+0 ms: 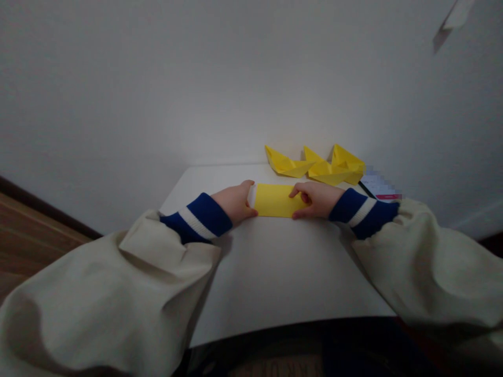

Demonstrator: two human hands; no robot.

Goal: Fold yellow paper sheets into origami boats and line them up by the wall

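Note:
A folded yellow sheet of paper lies flat on a white table, its white underside showing at the left end. My left hand grips the sheet's left end with thumb below and fingers curled over it. My right hand pinches and presses the right end, fingers bent onto the paper. Both sleeves are cream with blue and white cuffs.
Three folded yellow paper boats sit at the table's far edge by the white wall. A card with a red stripe and a dark pen lie at the right. Wooden floor shows at the left.

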